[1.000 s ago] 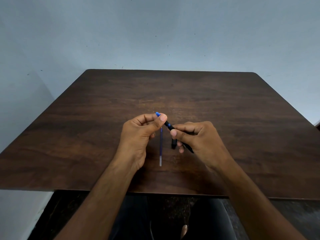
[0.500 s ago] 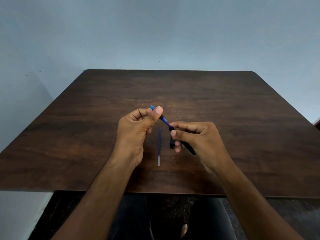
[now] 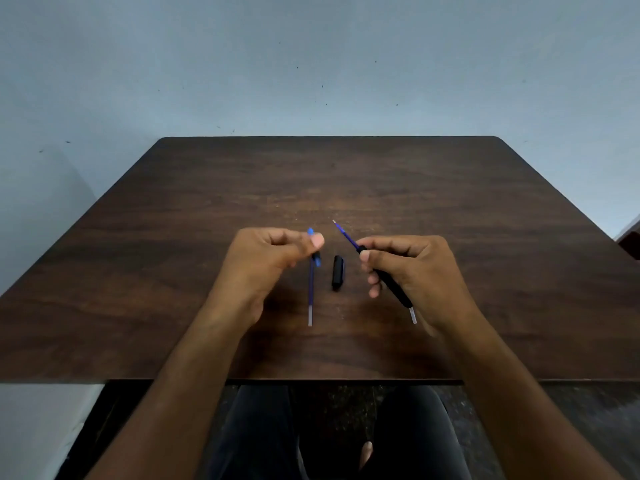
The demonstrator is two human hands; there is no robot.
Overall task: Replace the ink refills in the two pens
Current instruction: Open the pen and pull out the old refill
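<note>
Black cap point(image 3: 338, 273) and refill point(image 3: 310, 296) lie between hands.

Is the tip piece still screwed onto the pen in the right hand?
Off. The right hand holds the black barrel with the refill poking out bare; the left hand pinches the blue tip piece apart from it.

Cap point(image 3: 338, 273) right of refill point(image 3: 310, 299)

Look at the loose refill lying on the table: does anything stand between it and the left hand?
Nothing visible does. The left hand, pinching the blue tip piece, is just above the far end of the loose refill. The black cap lies to its right, off that path.
</note>
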